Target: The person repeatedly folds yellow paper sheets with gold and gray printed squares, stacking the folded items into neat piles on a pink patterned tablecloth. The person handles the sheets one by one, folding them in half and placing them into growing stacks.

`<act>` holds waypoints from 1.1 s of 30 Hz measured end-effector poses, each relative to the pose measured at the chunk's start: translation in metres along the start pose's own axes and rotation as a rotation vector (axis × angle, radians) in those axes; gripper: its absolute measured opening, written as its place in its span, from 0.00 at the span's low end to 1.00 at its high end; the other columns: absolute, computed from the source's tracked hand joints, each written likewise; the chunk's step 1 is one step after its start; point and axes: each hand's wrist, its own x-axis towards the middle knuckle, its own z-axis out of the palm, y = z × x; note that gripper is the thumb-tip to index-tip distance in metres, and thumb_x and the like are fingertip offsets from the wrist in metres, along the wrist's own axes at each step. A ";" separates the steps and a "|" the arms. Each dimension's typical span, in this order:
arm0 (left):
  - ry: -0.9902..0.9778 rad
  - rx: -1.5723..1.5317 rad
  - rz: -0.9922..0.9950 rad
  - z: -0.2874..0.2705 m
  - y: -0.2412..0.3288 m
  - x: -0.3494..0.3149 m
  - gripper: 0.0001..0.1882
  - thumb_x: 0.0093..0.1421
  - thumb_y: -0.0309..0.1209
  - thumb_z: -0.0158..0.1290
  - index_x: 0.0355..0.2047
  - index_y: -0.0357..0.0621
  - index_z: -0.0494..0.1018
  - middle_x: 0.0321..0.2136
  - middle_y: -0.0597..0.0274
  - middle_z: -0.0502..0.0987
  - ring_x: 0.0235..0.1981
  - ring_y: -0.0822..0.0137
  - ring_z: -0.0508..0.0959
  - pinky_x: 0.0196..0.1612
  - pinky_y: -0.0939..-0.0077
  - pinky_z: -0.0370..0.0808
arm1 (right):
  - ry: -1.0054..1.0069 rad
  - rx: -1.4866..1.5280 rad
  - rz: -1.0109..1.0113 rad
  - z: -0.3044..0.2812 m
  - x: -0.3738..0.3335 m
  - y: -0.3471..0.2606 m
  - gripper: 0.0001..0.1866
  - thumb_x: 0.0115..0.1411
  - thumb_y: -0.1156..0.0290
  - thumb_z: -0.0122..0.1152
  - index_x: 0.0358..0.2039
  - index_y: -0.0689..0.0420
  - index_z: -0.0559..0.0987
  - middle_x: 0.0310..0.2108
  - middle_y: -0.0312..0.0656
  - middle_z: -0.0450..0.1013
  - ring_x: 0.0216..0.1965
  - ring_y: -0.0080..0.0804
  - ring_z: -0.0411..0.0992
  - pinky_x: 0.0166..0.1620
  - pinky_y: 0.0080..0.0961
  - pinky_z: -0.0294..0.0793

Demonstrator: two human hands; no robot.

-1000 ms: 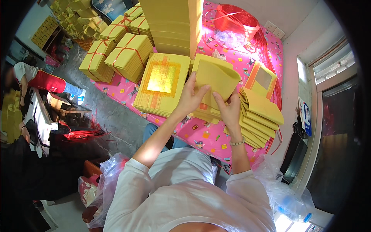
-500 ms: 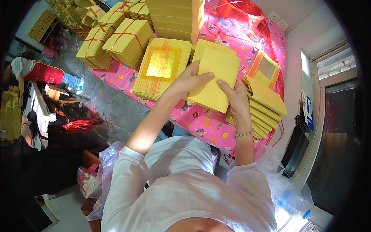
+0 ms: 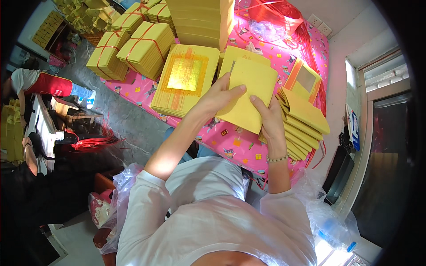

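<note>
Sleeves in white lie nearest. Beyond them, the left hand and right hand both grip a yellow paper piece, thumbs on top, over a pink patterned cloth. Just right of the paper lie folded yellow papers; to its left, a stack with a gold square. Farther left sit bundles bound in red; far right, red strips.

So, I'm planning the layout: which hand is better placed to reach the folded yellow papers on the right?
Likely the right hand: it is beside the folded papers; the left hand is farther off. Both hold yellow paper.
</note>
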 end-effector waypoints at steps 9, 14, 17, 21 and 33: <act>0.073 0.086 0.418 0.015 -0.024 -0.013 0.23 0.65 0.28 0.49 0.58 0.34 0.59 0.49 0.53 0.72 0.51 0.66 0.73 0.52 0.73 0.70 | -0.003 -0.095 -0.204 -0.001 -0.016 0.002 0.26 0.59 0.78 0.60 0.57 0.64 0.63 0.50 0.44 0.70 0.50 0.28 0.70 0.52 0.25 0.71; 0.111 0.300 0.467 0.016 -0.019 -0.029 0.23 0.64 0.29 0.52 0.55 0.32 0.60 0.44 0.47 0.74 0.46 0.61 0.76 0.47 0.70 0.72 | -0.051 -0.051 -0.260 -0.007 -0.024 0.003 0.27 0.59 0.78 0.61 0.57 0.63 0.62 0.51 0.43 0.70 0.51 0.27 0.70 0.53 0.25 0.71; 0.079 0.296 0.465 0.018 -0.014 -0.036 0.20 0.65 0.26 0.50 0.54 0.34 0.59 0.45 0.54 0.72 0.47 0.69 0.72 0.49 0.75 0.70 | -0.080 -0.059 -0.263 -0.011 -0.026 0.005 0.28 0.59 0.78 0.62 0.57 0.63 0.62 0.51 0.43 0.70 0.51 0.27 0.70 0.53 0.25 0.71; 0.055 0.319 0.486 0.018 -0.011 -0.043 0.19 0.66 0.25 0.48 0.55 0.35 0.57 0.46 0.58 0.70 0.48 0.73 0.70 0.49 0.78 0.69 | -0.111 -0.054 -0.303 -0.010 -0.028 0.003 0.28 0.59 0.78 0.62 0.58 0.62 0.62 0.51 0.42 0.70 0.51 0.27 0.70 0.53 0.25 0.71; 0.123 0.428 0.673 0.014 -0.016 -0.047 0.20 0.64 0.30 0.52 0.52 0.33 0.60 0.36 0.49 0.76 0.37 0.58 0.80 0.39 0.70 0.75 | -0.149 -0.101 -0.372 -0.006 -0.041 -0.003 0.21 0.59 0.79 0.62 0.53 0.63 0.71 0.47 0.39 0.74 0.47 0.23 0.72 0.49 0.22 0.72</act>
